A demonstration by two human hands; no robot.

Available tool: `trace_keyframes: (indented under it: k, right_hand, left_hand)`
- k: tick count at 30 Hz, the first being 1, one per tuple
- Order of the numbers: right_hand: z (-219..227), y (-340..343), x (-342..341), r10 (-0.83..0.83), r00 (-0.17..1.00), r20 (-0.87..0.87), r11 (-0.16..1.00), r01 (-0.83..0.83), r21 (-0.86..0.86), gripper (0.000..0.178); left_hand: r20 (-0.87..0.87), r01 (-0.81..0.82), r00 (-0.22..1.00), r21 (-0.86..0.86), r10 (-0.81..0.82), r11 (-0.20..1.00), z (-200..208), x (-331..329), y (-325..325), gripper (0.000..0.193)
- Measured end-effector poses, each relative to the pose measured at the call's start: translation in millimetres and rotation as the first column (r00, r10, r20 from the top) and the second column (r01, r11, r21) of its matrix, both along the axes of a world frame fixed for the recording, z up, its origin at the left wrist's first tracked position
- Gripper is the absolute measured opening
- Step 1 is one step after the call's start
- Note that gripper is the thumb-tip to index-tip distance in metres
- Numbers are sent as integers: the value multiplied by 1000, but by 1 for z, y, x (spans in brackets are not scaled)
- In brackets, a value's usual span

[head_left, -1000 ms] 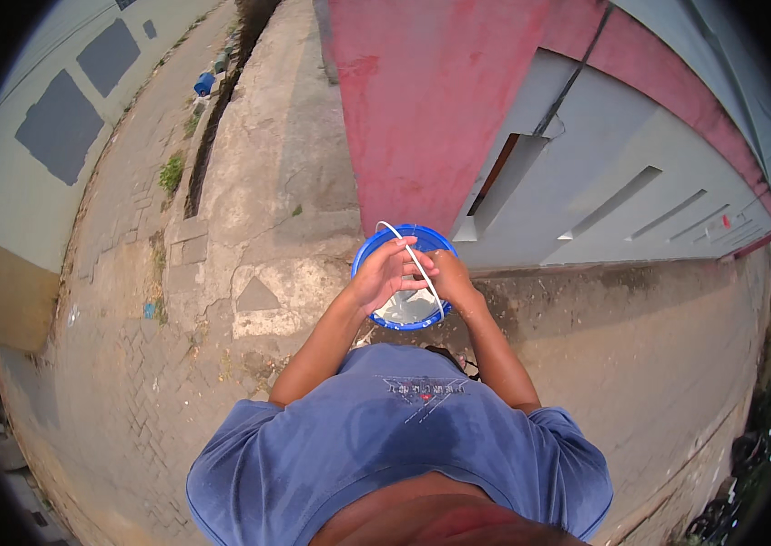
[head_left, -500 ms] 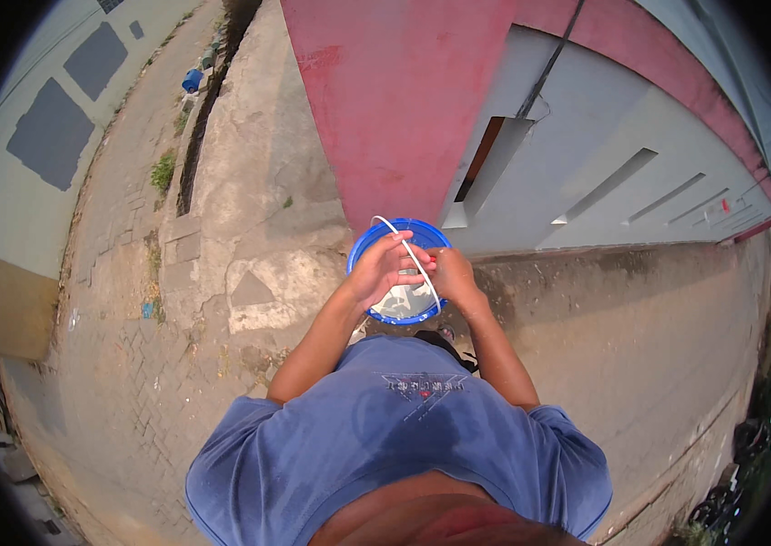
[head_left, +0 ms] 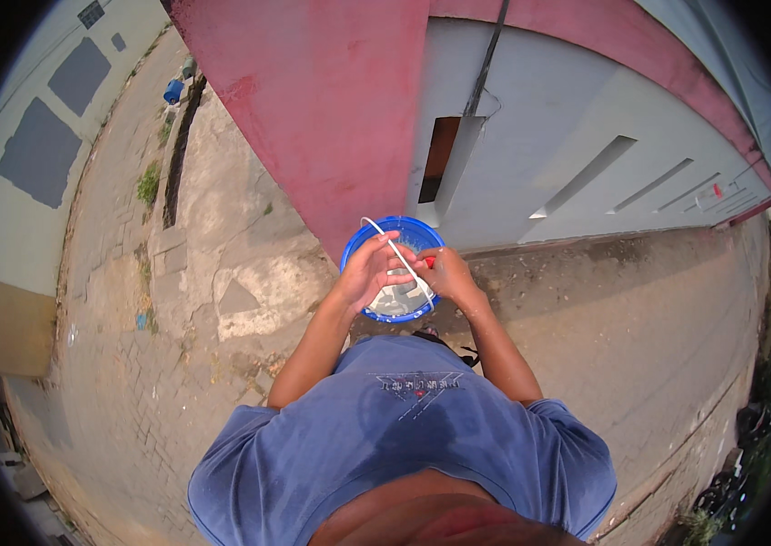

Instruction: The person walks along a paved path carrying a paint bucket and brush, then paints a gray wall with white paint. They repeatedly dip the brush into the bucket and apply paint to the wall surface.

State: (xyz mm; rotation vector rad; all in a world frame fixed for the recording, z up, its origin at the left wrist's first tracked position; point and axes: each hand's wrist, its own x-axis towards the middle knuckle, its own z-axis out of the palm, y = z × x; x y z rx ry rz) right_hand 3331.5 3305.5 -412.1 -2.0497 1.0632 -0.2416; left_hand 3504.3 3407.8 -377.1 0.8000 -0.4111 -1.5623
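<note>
A blue bucket (head_left: 380, 318) is in front of me, with whitish liquid inside and pale smears on its rim and inner wall. Its thin white handle (head_left: 404, 259) crosses over the opening. My left hand (head_left: 369, 275) is over the bucket's left side, fingers stretched out and apart, with the handle passing across them. On the right side, my right hand (head_left: 451, 278) has its fingers curled closed around a small red thing (head_left: 429, 262), mostly hidden by the fingers. The two hands' fingertips nearly meet beside the handle.
A pink pillar (head_left: 331, 100) and a grey wall (head_left: 531, 136) with slot openings rise just ahead. To the left lie rough concrete (head_left: 267, 282), a narrow gutter (head_left: 183, 150), weeds (head_left: 148, 185) and a blue container (head_left: 173, 91). Farther left is a cream wall (head_left: 3, 246).
The view has turned, so the pillar and wall sit farther left and tilt differently. My hands and the bucket shift slightly left together, their poses nearly the same.
</note>
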Motion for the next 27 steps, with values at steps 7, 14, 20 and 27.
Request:
trace_keyframes:
  k: [7, 14, 20, 27]
  right_hand:
    - [3, -19, -19, -13, 1000, -10, 995, 12, -101, 18]
    - [-4, -36, -40, -48, 997, 65, 997, 52, -60, 18]
    - [-30, -64, -64, -244, 915, 320, 920, 114, 376, 21]
    - [-39, -84, -124, -718, 546, 433, 582, 128, 803, 24]
  left_hand:
    - [14, 9, 1000, -15, -9, 1000, 3, -18, -24, 46]
    - [32, 29, 999, -9, -29, 1000, 5, -32, -43, 44]
    - [39, 10, 999, 25, -11, 1000, 5, -39, -56, 44]
    - [18, -29, 999, 7, 28, 1000, -2, -45, -62, 43]
